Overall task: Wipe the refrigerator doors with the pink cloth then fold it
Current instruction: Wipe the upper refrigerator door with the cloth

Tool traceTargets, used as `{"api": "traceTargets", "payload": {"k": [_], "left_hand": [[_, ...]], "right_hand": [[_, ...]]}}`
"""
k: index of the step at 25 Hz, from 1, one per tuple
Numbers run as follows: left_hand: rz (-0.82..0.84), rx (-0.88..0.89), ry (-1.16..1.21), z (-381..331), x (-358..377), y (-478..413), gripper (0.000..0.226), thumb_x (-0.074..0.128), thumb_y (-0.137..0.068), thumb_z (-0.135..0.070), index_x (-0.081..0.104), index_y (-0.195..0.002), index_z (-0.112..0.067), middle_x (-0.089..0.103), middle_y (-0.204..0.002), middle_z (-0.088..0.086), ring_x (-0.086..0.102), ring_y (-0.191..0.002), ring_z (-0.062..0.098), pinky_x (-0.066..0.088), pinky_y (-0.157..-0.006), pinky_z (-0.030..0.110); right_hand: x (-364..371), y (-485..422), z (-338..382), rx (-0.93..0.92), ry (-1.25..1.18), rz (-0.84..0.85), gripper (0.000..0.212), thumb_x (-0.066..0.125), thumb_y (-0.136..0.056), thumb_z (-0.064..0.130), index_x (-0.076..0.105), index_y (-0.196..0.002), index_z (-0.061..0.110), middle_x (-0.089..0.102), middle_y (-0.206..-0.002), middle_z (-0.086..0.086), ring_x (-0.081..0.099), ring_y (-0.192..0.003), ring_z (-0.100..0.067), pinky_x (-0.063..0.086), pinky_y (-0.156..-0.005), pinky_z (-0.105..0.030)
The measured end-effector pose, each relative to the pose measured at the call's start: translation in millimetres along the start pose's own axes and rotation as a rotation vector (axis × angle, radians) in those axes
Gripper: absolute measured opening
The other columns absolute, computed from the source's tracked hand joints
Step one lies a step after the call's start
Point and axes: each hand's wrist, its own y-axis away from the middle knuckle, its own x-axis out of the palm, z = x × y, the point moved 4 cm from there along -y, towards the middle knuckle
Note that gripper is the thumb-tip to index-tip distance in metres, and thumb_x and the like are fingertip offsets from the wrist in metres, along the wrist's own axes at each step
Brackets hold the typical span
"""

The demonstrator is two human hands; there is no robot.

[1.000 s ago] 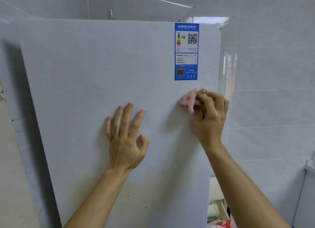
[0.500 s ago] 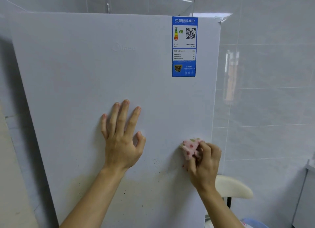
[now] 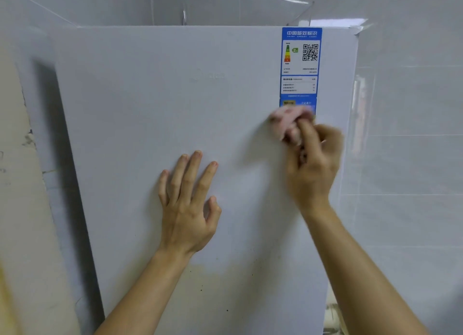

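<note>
the right hand (image 3: 312, 164) has swung back up the flat pale-grey refrigerator door (image 3: 155, 114): half a second ago it was low, near the door's right edge, level with the left wrist, and now it is high again, just under the blue-and-white energy label sticker (image 3: 300, 66). its fingers are curled shut around the bunched pink spotted cloth (image 3: 288, 120), which is blurred by motion and pressed to the door, overlapping the sticker's bottom edge. that reads as one more up-stroke in a repeated vertical wipe along the right side (the same height it held a second ago), so the wiping step looks well under way, not finished, and folding has not begun.

the left hand (image 3: 186, 204) has barely shifted; it lies flat on the door's middle, fingers spread apart and holding nothing, apparently bracing the door.

counted: one door face in view, one cloth, one sticker, two hands. a yellowish stained patch with dark specks (image 3: 213, 277) sits lower down, below the left wrist, and looks still unwiped.
</note>
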Motion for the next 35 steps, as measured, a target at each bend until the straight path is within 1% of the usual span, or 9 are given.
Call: {"api": "traceTargets", "payload": {"k": [6, 9, 13, 16, 21, 23, 27, 30, 35], "left_hand": [[0.017, -0.026, 0.021, 5, -3, 6, 0.065, 0.053, -0.092, -0.022, 0.046, -0.156, -0.015, 0.03, -0.17, 0.011, 0.024, -0.16, 0.03, 0.016, -0.128, 0.058], [0.017, -0.032, 0.027, 12, -6, 6, 0.064, 0.05, -0.094, -0.022, 0.045, -0.157, -0.014, 0.029, -0.17, 0.012, 0.022, -0.16, 0.03, 0.015, -0.128, 0.058], [0.009, -0.057, 0.019, 25, -13, 4, 0.063, 0.049, -0.094, -0.023, 0.045, -0.156, -0.013, 0.029, -0.17, 0.012, 0.022, -0.16, 0.031, 0.014, -0.128, 0.058], [0.008, -0.057, 0.01, 37, -19, 4, 0.063, 0.048, -0.094, -0.023, 0.044, -0.156, -0.012, 0.03, -0.17, 0.013, 0.022, -0.16, 0.031, 0.013, -0.129, 0.057], [0.025, -0.077, -0.001, 59, -23, 10, 0.068, 0.048, -0.092, -0.022, 0.04, -0.158, -0.008, 0.028, -0.17, 0.014, 0.02, -0.16, 0.033, 0.014, -0.128, 0.06], [0.039, -0.057, -0.003, 65, -24, 17, 0.063, 0.045, -0.097, -0.019, 0.039, -0.159, -0.008, 0.026, -0.171, 0.014, 0.018, -0.161, 0.033, 0.017, -0.125, 0.063], [0.044, -0.032, 0.005, 75, -26, 25, 0.061, 0.045, -0.097, -0.016, 0.041, -0.158, -0.011, 0.028, -0.171, 0.013, 0.02, -0.16, 0.032, 0.019, -0.125, 0.064], [0.026, -0.039, 0.003, 82, -31, 21, 0.062, 0.046, -0.094, -0.017, 0.044, -0.156, -0.011, 0.029, -0.17, 0.013, 0.021, -0.16, 0.032, 0.017, -0.127, 0.061], [0.009, -0.075, -0.015, 105, -42, 15, 0.061, 0.045, -0.097, -0.02, 0.042, -0.158, -0.012, 0.028, -0.17, 0.013, 0.02, -0.16, 0.031, 0.014, -0.129, 0.057]], "right_hand": [[-11, 145, 28, -0.354, -0.033, 0.332, 0.028, 0.067, -0.096, 0.019, 0.061, -0.123, 0.016, 0.052, -0.118, -0.003, 0.054, -0.096, -0.026, 0.05, -0.081, -0.037], [-10, 140, 29, -0.473, 0.001, 0.42, 0.034, 0.071, -0.088, 0.01, 0.063, -0.12, 0.017, 0.056, -0.114, 0.0, 0.057, -0.09, -0.026, 0.05, -0.076, -0.039], [5, 52, 35, -0.247, -0.016, 0.181, 0.032, 0.074, -0.088, -0.004, 0.075, -0.118, 0.007, 0.068, -0.108, -0.011, 0.056, -0.096, -0.029, 0.046, -0.087, -0.038], [29, 21, 59, -0.04, -0.035, 0.025, 0.025, 0.072, -0.09, -0.003, 0.077, -0.113, 0.004, 0.054, -0.093, -0.005, 0.046, -0.086, -0.025, 0.043, -0.073, -0.034], [39, 124, 102, -0.25, -0.087, 0.2, 0.021, 0.059, -0.101, 0.002, 0.079, -0.105, 0.006, 0.056, -0.08, -0.008, 0.045, -0.071, -0.026, 0.043, -0.06, -0.038], [34, 160, 107, -0.315, -0.071, 0.297, 0.018, 0.07, -0.093, -0.002, 0.08, -0.103, 0.009, 0.056, -0.076, -0.005, 0.043, -0.067, -0.023, 0.043, -0.055, -0.038], [31, 136, 105, -0.423, -0.045, 0.326, 0.022, 0.059, -0.104, 0.009, 0.081, -0.106, 0.011, 0.061, -0.087, -0.004, 0.051, -0.077, -0.026, 0.039, -0.067, -0.037], [37, 63, 98, -0.21, -0.008, 0.107, 0.025, 0.056, -0.105, 0.014, 0.081, -0.107, 0.012, 0.054, -0.105, -0.005, 0.052, -0.092, -0.028, 0.046, -0.078, -0.039], [70, 44, 123, 0.065, -0.062, -0.023, 0.017, 0.073, -0.093, 0.005, 0.078, -0.109, 0.005, 0.06, -0.098, -0.01, 0.054, -0.089, -0.027, 0.052, -0.074, -0.045]]}}
